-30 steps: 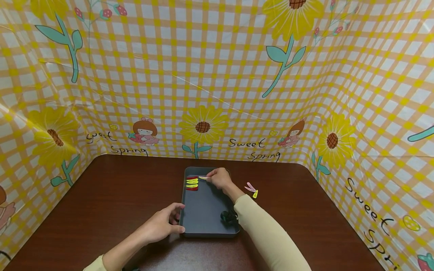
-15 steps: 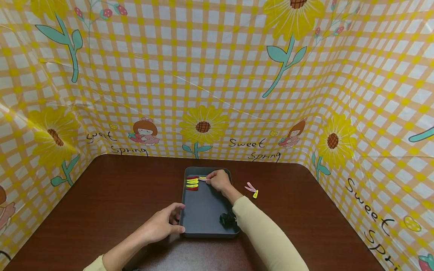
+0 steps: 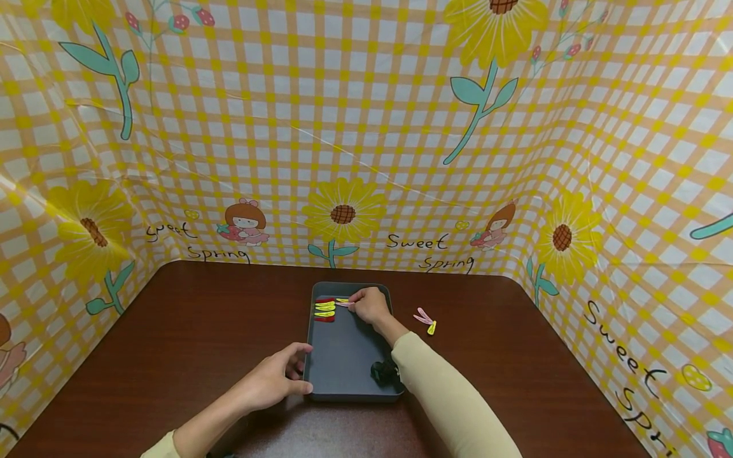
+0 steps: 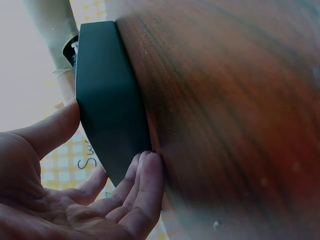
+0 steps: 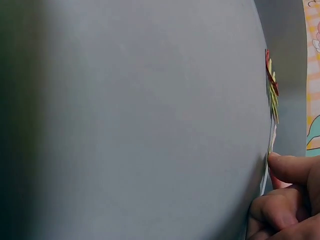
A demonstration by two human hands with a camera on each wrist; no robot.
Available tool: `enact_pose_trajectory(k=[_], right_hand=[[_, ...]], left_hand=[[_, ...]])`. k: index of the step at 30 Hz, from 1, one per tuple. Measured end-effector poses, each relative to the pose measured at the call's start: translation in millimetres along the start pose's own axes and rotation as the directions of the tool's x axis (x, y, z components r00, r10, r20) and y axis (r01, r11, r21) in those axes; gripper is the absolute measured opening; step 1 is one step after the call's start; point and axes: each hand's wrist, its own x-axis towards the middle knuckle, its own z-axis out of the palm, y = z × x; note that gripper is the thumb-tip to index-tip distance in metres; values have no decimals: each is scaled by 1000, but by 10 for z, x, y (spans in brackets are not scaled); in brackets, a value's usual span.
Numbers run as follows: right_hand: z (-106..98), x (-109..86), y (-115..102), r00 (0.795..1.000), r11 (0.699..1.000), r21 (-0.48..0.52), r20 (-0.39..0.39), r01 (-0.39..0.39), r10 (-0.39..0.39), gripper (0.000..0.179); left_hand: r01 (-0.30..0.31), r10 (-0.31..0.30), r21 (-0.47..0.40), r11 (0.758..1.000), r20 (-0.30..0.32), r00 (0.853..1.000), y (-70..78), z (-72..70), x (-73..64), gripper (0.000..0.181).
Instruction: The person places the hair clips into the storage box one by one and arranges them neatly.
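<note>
Pink hair clip (image 3: 343, 304), presumably light, stiff, best held by one end, pinched in my right hand (image 3: 369, 304); my left hand (image 3: 270, 381), loosely spread, touches the tray (image 3: 343, 364).

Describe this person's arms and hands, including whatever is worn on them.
The left hand and right hand are bare, with no gloves or rings visible. The right sleeve is plain pale yellow; the left sleeve, barely in frame, matches. A small black device sits by the right cuff, apparently strapped on.
</note>
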Motion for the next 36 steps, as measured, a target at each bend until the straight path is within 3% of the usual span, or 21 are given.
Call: enact_pose_trajectory(k=[36], right_hand=[[-52,25,28,1000,1000,-7,-7,12,-12,11]], left_hand=[[-12,12,-4,1000,4,1000,11,-1,-5,64]])
